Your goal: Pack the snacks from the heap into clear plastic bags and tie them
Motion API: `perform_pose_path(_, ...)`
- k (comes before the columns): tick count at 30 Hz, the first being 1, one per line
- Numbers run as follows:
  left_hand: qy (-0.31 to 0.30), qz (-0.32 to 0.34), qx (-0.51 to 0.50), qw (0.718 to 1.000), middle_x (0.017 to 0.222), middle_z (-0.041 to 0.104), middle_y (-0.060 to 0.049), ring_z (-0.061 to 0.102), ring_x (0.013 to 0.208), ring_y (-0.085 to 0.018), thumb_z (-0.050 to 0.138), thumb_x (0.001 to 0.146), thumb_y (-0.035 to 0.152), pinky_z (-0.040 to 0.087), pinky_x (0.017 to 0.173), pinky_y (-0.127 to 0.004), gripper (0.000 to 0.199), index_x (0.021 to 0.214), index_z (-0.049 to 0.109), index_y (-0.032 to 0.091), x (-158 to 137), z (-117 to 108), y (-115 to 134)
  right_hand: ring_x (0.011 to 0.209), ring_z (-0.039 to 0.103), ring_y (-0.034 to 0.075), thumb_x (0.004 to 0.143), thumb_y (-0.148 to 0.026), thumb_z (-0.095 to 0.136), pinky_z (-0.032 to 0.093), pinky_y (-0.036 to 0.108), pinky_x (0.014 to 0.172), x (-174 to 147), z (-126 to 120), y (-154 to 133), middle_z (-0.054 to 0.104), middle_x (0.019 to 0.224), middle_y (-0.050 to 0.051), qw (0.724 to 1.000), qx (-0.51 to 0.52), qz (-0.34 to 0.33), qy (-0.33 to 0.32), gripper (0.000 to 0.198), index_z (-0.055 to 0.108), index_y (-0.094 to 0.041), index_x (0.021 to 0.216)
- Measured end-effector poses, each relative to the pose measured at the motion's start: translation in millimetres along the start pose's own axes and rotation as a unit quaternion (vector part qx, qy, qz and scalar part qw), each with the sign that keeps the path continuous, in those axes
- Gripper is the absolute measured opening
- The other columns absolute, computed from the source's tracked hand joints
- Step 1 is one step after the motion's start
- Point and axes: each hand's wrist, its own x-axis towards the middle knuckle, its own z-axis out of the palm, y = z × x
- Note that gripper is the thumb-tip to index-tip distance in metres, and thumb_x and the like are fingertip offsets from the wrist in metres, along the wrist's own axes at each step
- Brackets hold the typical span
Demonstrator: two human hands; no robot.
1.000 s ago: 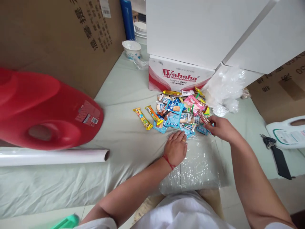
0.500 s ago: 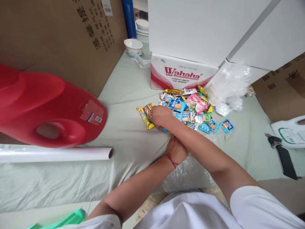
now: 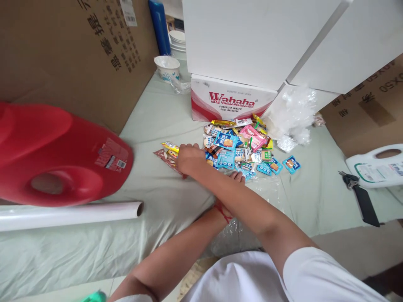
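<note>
My right hand (image 3: 190, 159), to the left of the snack heap, has its fingers closed on a brown snack packet (image 3: 166, 159). Close by its fingertips lies a yellow snack packet (image 3: 170, 147). My left hand (image 3: 238, 176) reaches under my right forearm, which hides most of it. Its fingertips lie stretched out at the front edge of the heap, by a light blue packet (image 3: 226, 159). The heap also holds a pink packet (image 3: 252, 137) and several blue biscuit packets (image 3: 226, 141). Part of a clear plastic bag (image 3: 267, 189) spreads below the heap.
Behind the heap stands a Wahaha carton (image 3: 233, 100) with white boxes stacked above. A red jug (image 3: 78, 142) and a white roll (image 3: 69, 214) lie at left. On the right are crumpled clear plastic (image 3: 294, 113), black-handled clippers (image 3: 365, 203) and a white jug (image 3: 378, 167).
My right hand has moved left, away from the heap, with the brown packet. The fingertips of my left hand now show at the heap's front edge. The view has shifted slightly.
</note>
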Motion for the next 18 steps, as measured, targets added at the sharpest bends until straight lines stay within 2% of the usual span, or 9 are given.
perform_pose_path(3, -0.010, -0.003, 0.008, 1.000, 0.159, 0.053, -0.008, 0.046, 0.148, -0.026, 0.052, 0.101, 0.030, 0.037, 0.123, -0.047, 0.049, 0.149, 0.053, 0.023, 2, -2, 2, 0.125, 0.055, 0.034, 0.097, -0.045, 0.058, 0.052, 0.050, 0.098, -8, 7, 0, 0.063, 0.133, 0.018, 0.999, 0.019, -0.015, 0.033, 0.042, 0.057, -0.017, 0.128)
perform_pose_path(5, -0.023, -0.006, 0.017, 1.000, 0.159, 0.052, -0.009, 0.046, 0.148, -0.027, 0.052, 0.101, 0.029, 0.038, 0.123, -0.047, 0.048, 0.148, 0.054, 0.022, 3, -7, 5, 0.128, 0.053, 0.035, 0.094, -0.060, 0.060, 0.051, 0.053, 0.101, -16, 9, -1, 0.060, 0.138, 0.020, 0.998, 0.024, -0.020, 0.059, 0.061, 0.050, -0.016, 0.136)
perform_pose_path(7, -0.039, -0.009, 0.024, 0.999, 0.158, 0.053, -0.011, 0.047, 0.147, -0.028, 0.052, 0.101, 0.029, 0.038, 0.122, -0.047, 0.048, 0.148, 0.054, 0.022, 5, -12, 6, 0.129, 0.051, 0.036, 0.088, -0.063, 0.068, 0.050, 0.054, 0.102, -22, 11, -5, 0.057, 0.140, 0.021, 0.997, 0.010, -0.033, 0.076, 0.077, 0.044, -0.014, 0.142)
perform_pose_path(10, -0.052, -0.011, 0.027, 0.998, 0.157, 0.054, -0.012, 0.047, 0.147, -0.028, 0.050, 0.101, 0.029, 0.038, 0.121, -0.047, 0.049, 0.149, 0.054, 0.021, 6, -15, 6, 0.125, 0.056, 0.034, 0.085, -0.046, 0.076, 0.054, 0.048, 0.098, -22, 14, -11, 0.058, 0.138, 0.022, 0.997, -0.014, -0.038, 0.070, 0.069, 0.047, -0.012, 0.138)
perform_pose_path(12, -0.052, -0.006, 0.020, 0.998, 0.157, 0.054, -0.011, 0.047, 0.148, -0.027, 0.048, 0.102, 0.028, 0.038, 0.121, -0.047, 0.048, 0.149, 0.054, 0.021, 6, -14, 4, 0.119, 0.062, 0.032, 0.085, -0.035, 0.074, 0.056, 0.043, 0.093, -19, 13, -11, 0.060, 0.133, 0.023, 0.999, -0.012, -0.017, 0.047, 0.059, 0.050, -0.011, 0.133)
perform_pose_path(14, -0.039, -0.004, -0.004, 0.999, 0.156, 0.055, -0.011, 0.047, 0.147, -0.027, 0.050, 0.101, 0.028, 0.038, 0.122, -0.047, 0.048, 0.148, 0.055, 0.022, 6, -11, 2, 0.113, 0.067, 0.030, 0.082, -0.029, 0.074, 0.058, 0.040, 0.089, -16, 10, -7, 0.062, 0.130, 0.023, 1.000, -0.011, -0.008, 0.021, 0.057, 0.051, -0.012, 0.131)
perform_pose_path(18, 0.003, -0.022, -0.051, 0.998, 0.151, 0.060, -0.008, 0.052, 0.142, -0.024, 0.054, 0.097, 0.028, 0.040, 0.121, -0.043, 0.046, 0.143, 0.058, 0.024, 5, -11, -1, 0.111, 0.070, 0.031, 0.082, -0.025, 0.072, 0.058, 0.040, 0.087, -18, 0, 7, 0.067, 0.127, 0.022, 0.996, -0.038, -0.075, -0.017, 0.054, 0.050, -0.013, 0.130)
